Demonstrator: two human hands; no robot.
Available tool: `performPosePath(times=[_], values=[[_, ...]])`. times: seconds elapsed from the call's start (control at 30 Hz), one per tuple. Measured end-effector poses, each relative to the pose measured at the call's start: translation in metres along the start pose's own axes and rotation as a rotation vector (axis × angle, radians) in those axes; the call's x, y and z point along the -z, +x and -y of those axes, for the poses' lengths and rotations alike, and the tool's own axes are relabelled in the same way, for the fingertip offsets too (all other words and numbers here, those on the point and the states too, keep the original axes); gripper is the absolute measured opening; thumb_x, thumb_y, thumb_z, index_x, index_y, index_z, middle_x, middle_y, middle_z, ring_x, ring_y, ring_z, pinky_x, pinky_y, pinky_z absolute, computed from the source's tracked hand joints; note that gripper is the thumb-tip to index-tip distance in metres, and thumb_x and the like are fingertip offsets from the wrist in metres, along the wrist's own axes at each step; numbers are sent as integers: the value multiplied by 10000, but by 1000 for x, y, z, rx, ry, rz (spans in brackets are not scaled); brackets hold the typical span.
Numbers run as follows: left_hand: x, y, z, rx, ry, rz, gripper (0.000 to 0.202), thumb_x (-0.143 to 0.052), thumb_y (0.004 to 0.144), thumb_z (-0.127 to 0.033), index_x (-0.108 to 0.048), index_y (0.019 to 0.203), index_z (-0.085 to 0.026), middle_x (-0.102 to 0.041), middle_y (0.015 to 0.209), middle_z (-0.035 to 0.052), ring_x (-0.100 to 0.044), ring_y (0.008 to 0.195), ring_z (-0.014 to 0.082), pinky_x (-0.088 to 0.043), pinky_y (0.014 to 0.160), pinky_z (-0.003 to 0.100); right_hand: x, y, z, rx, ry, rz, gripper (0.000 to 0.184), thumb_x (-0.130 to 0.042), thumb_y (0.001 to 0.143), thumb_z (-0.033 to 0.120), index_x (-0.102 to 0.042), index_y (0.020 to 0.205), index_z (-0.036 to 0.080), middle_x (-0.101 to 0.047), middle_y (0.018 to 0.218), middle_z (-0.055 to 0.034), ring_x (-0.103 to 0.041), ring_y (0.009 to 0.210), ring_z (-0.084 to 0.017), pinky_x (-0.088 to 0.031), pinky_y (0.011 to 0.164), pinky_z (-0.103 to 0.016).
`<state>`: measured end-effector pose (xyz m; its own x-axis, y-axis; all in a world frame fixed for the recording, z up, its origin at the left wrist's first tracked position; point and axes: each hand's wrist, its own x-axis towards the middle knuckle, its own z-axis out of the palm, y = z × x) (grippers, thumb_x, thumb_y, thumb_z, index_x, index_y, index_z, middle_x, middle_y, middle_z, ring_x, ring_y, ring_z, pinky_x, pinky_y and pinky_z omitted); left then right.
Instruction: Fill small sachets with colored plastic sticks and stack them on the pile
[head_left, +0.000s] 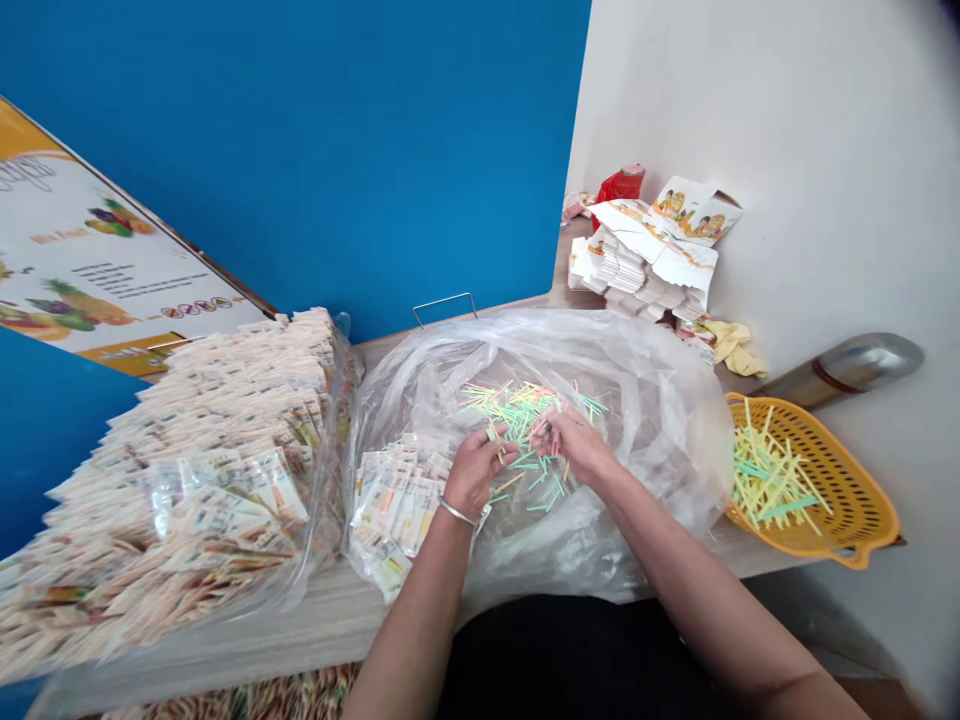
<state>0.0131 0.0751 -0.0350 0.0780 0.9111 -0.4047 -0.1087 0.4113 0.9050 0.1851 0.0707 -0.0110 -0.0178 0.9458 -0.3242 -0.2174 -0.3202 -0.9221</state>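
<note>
Black clothing (585, 650) at the bottom edge sits nearest my camera. From the left, I see a big heap of printed packets (225, 400) on the desk (322, 620), then a smaller batch of packets (397, 500) by clear plastic sheeting (667, 400). Next, my left hand (480, 465) is half-curled at the near side of the loose coloured straws (525, 408), which lie spread mid-sheet; I can't tell whether it grips any. My right hand (574, 440) pinches a few straws over that spread. Folded cartons (637, 260) stand behind, and rightmost an orange basket (862, 485) contains yellow and green straws (772, 465).
</note>
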Motion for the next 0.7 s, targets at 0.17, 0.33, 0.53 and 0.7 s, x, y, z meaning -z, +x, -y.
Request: performPosePath(times=[0.17, 0.33, 0.53, 0.7], values=[[-6, -9, -9, 131, -400, 81, 140, -692, 725, -173, -648, 853, -139, -701, 800, 59, -681, 752, 168, -572, 775, 322, -31, 16, -16, -75, -118, 69, 228, -471, 768, 356, -552, 645, 181, -547, 539, 0, -466, 452, -117, -349, 430, -230], [-11, -9, -10, 181, -504, 10, 198, -572, 887, -303, -655, 863, -124, -711, 828, 88, -675, 736, 152, -559, 728, 277, -40, 21, -29, 70, -349, 18, 189, -481, 830, 357, -507, 732, 197, -559, 627, 13, -511, 574, -134, -379, 539, -241], [-25, -18, -17, 224, -623, -14, 389, -410, 988, -403, -635, 803, -144, -641, 667, 16, -587, 555, 102, -527, 637, 241, -44, 11, -27, 206, -1104, -12, 256, -545, 894, 401, -580, 989, 166, -691, 935, -110, -634, 862, -235, -413, 709, -299], [-27, -17, -17, 234, -620, -6, 467, -281, 1019, -436, -636, 851, -183, -666, 736, 5, -626, 646, 93, -528, 658, 206, -40, 15, -30, 242, -1146, -14, 326, -447, 949, 448, -575, 1037, 161, -696, 953, -126, -638, 856, -261, -428, 701, -325]])
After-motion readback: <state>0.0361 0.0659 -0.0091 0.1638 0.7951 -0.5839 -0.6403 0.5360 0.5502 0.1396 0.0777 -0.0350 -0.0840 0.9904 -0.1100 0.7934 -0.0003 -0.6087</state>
